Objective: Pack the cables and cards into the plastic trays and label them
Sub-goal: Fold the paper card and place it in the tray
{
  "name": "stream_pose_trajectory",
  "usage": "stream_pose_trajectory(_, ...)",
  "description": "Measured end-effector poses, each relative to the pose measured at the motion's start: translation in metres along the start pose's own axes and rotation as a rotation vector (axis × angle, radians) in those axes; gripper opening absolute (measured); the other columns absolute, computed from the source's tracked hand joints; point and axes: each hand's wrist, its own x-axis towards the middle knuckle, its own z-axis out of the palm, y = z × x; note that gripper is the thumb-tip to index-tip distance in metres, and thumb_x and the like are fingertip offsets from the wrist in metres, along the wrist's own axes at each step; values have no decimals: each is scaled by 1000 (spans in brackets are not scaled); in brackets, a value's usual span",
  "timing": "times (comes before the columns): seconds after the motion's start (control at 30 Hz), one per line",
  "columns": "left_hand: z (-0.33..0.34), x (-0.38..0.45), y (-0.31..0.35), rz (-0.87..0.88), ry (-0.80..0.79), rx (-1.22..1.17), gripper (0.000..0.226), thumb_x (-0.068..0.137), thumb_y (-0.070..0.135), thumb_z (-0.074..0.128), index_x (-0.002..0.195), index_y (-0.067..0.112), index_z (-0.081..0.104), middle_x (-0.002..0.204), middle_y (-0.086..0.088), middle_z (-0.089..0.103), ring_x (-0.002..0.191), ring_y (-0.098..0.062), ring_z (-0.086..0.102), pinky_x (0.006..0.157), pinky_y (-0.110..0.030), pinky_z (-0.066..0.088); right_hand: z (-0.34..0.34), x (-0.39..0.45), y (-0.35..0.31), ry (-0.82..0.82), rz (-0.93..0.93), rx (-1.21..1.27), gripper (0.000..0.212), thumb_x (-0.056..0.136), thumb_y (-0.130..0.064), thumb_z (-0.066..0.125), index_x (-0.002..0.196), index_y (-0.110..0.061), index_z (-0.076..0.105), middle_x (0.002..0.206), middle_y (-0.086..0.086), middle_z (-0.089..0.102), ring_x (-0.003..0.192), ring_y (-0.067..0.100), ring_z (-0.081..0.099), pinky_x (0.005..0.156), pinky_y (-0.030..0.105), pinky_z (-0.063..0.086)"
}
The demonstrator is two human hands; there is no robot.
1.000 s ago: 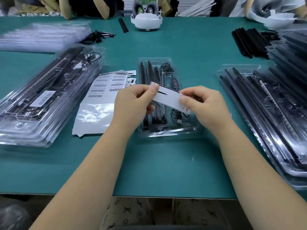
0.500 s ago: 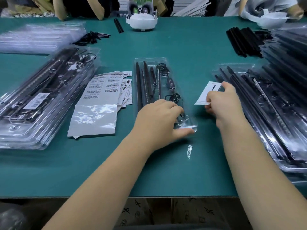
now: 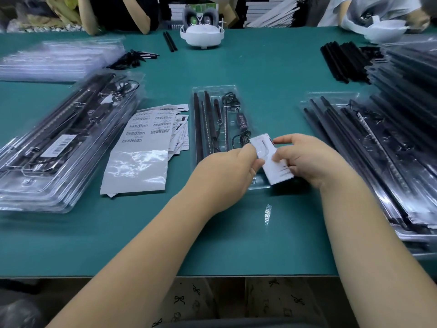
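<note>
A white card (image 3: 272,159) is pinched at its left edge by the left hand (image 3: 227,176) and gripped from the right by the right hand (image 3: 309,159), over the near end of a clear plastic tray (image 3: 212,88) holding black rods (image 3: 198,124) and a coiled cable (image 3: 243,138) on the green desk (image 3: 272,74).

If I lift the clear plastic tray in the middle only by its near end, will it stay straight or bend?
The clear plastic tray looks thin-walled and long, so it would probably flex or sag. The black rods along its length may stiffen it somewhat. The loose coiled cable could shift if it tilts. Both hands, left hand and right hand, grip a white card over that end.
</note>
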Motion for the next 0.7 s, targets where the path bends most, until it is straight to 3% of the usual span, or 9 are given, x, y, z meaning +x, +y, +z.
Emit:
stream_pose_trajectory(0.1,1,-1,-1,-21,-33,19,32,101,38,28,98,10,44,89,-6,60,76,-34,51,61,-37,34,3,-1,1,-57,-82,81,21,83,8,61,91,-11,62,80,5,72,63,13,69,57,22,55)
stream_pose_trajectory(0.2,1,-1,-1,-27,-38,22,34,101,38,28,99,9,45,89,-6,59,73,-32,48,61,-36,32,2,0,3,-14,-102,16,22,82,2,67,89,-18,66,86,5,71,68,15,67,64,25,55)
stream_pose_trajectory(0.33,0,-1,0,-25,-28,5,33,101,37,28,96,9,45,85,-5,58,74,-34,51,61,-38,35,-8,0,1,10,20,55,18,86,-1,58,88,-13,71,78,6,71,64,15,63,64,28,48)
stream_pose_trajectory(0.47,1,-1,0,-22,-15,-1,32,101,38,28,93,10,43,77,0,47,68,-31,43,60,-38,33,-14,0,-1,15,130,146,21,83,-1,53,87,-7,73,80,11,70,63,20,62,54,23,50)
stream_pose_trajectory(0.53,2,-1,-1,-27,-12,13,31,101,38,28,91,12,41,75,4,41,67,-29,39,58,-37,29,-12,0,0,-25,132,132,20,83,-1,54,90,-4,72,77,10,71,61,18,63,56,22,51)
stream_pose_trajectory(0.63,2,0,-2,-20,6,6,29,101,38,29,85,15,33,69,7,33,65,-27,36,57,-35,24,-4,-4,0,-137,30,41,15,85,-3,62,92,-10,73,78,6,71,64,15,62,61,23,51)
stream_pose_trajectory(0.7,2,0,-2,-12,15,-9,28,101,38,30,84,15,31,66,7,30,64,-27,35,57,-35,24,6,-2,1,-71,-54,53,18,82,-2,69,95,-15,69,70,1,69,56,10,61,54,19,51)
